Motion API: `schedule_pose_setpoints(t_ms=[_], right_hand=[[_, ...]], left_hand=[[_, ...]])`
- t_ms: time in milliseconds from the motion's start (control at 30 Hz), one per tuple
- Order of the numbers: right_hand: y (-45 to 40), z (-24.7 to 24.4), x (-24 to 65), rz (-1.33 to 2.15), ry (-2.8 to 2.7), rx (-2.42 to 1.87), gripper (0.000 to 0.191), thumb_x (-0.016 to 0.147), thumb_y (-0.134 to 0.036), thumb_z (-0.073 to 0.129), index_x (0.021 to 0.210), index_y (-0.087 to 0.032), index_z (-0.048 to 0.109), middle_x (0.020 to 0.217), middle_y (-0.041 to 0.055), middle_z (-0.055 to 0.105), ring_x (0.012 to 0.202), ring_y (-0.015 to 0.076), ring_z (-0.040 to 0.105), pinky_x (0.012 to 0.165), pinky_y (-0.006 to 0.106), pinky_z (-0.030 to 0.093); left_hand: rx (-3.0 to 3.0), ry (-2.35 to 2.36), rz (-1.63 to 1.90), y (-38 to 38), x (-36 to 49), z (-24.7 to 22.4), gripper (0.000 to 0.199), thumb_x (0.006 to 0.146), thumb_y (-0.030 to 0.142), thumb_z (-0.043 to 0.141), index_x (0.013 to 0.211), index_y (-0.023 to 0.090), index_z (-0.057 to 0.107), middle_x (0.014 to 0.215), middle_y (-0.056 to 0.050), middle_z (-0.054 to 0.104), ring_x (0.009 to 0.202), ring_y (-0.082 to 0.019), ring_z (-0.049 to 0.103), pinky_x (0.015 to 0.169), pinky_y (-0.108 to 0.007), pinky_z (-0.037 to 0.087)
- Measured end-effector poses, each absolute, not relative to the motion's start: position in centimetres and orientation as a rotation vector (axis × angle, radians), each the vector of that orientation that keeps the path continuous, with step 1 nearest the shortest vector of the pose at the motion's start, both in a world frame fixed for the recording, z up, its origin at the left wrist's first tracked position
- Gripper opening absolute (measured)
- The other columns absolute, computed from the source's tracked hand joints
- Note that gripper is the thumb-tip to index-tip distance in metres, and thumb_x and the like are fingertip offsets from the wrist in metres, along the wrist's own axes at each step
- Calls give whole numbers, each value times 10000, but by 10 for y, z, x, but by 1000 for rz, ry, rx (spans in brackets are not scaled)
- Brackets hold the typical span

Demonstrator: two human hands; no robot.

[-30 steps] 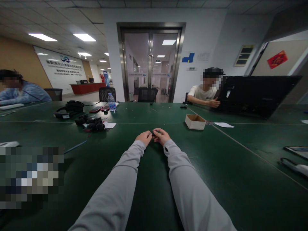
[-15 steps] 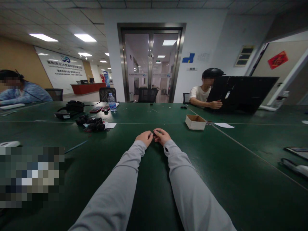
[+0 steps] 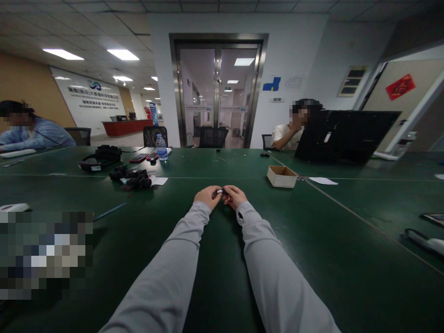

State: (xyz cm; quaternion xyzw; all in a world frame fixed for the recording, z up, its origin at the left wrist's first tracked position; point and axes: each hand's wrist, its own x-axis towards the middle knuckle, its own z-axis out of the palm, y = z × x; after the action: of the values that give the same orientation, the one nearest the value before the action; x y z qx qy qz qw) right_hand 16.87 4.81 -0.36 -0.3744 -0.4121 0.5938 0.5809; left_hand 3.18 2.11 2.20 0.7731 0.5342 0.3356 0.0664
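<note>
Over the middle of the green table, my two hands meet fingertip to fingertip. Between them is a small black piece with a shiny silver part (image 3: 219, 191), much like a USB stick, though too small to name for certain. My left hand (image 3: 207, 198) is closed, its thumb and fingers pinching the left side of the piece. From the other side my right hand (image 3: 235, 197) grips the dark end, its fingers curled. The fingers hide much of the piece, so I cannot tell whether it is in one part or two.
An open box (image 3: 281, 177) stands right of my hands, near a white paper (image 3: 323, 180). To the left lie black camera-like gear (image 3: 133, 178), a black headset (image 3: 100, 157) and a water bottle (image 3: 161, 148). A co-worker (image 3: 286, 134) sits behind a black monitor (image 3: 347, 136).
The silver part of the small piece now shows more plainly between my fingertips; my hands have barely shifted. Behind the monitor, the co-worker has raised a hand from the table to the head.
</note>
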Motion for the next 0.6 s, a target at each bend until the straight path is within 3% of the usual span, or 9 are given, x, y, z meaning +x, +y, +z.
schedule_pose_setpoints(t_ms=[133, 367, 600], right_hand=[[47, -3, 169, 1403, -961, -873, 251, 663, -299, 700, 788, -150, 541, 436, -23, 537, 312, 96, 471, 314, 190, 429], [46, -2, 168, 1410, -961, -884, 237, 658, -277, 710, 786, -154, 554, 458, -20, 543, 333, 95, 480, 326, 189, 436], [42, 0, 169, 1434, -1013, -846, 235, 661, -283, 704, 803, -164, 561, 481, -15, 562, 357, 99, 504, 355, 188, 453]], left_hand=[[2267, 1553, 1078, 22, 31, 20, 197, 736, 337, 517, 902, 252, 579, 835, 12, 627, 615, -113, 521, 580, -232, 361], [2115, 1556, 1135, 30, 30, 11, 218, 714, 424, 524, 762, 225, 600, 617, 11, 591, 568, -118, 515, 537, -223, 348], [1917, 1415, 1180, 42, 30, -2, 250, 724, 434, 512, 723, 196, 591, 602, 6, 610, 547, -103, 539, 555, -210, 409]])
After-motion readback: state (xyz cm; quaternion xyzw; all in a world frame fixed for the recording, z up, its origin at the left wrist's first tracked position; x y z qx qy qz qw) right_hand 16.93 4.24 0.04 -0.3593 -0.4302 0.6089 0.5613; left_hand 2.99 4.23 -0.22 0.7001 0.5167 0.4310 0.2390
